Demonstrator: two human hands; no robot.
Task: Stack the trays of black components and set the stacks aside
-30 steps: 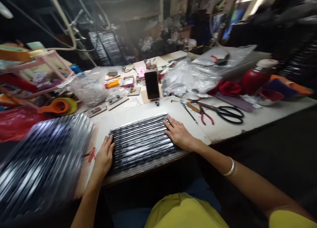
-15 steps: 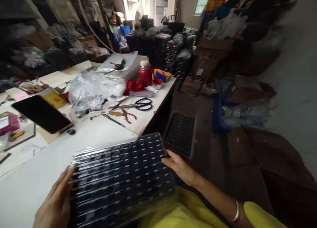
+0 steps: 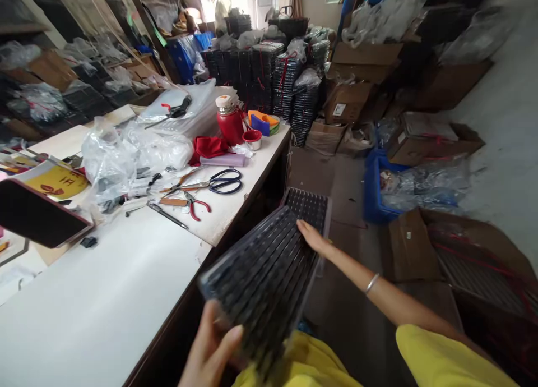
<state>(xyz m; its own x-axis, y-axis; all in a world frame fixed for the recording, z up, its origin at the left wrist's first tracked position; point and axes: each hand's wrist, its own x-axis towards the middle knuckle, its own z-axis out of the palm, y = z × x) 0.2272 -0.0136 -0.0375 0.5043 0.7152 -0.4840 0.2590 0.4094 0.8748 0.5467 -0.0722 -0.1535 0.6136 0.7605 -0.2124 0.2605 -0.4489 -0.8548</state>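
You have brought the loaded tray point(image 3: 256, 269) off the desk point(image 3: 109, 280): a second ago it lay flat on the desk top; it is now held tilted, just beside the desk's right edge. In my judgement, this moves the handling from the desk to the floor point(image 3: 347, 263) on its right. Your left hand point(image 3: 214, 348) grasps the near end, on the desk side; your right hand point(image 3: 313, 238) grips the edge away from the desk. Blur obscures exact finger placement.

A second tray point(image 3: 309, 202) lies low to the desk's right, partly hidden by the loaded tray; contact between them cannot be confirmed. Further right of the desk, a blue crate point(image 3: 372, 199) and a cardboard box point(image 3: 409, 247) narrow the floor. The desk's edge runs close to the loaded tray and could be struck. Scissors point(image 3: 225, 182) and pliers point(image 3: 195, 204) lie near that edge; a red flask point(image 3: 230, 124) stands towards the desk's far end, clear of your hands
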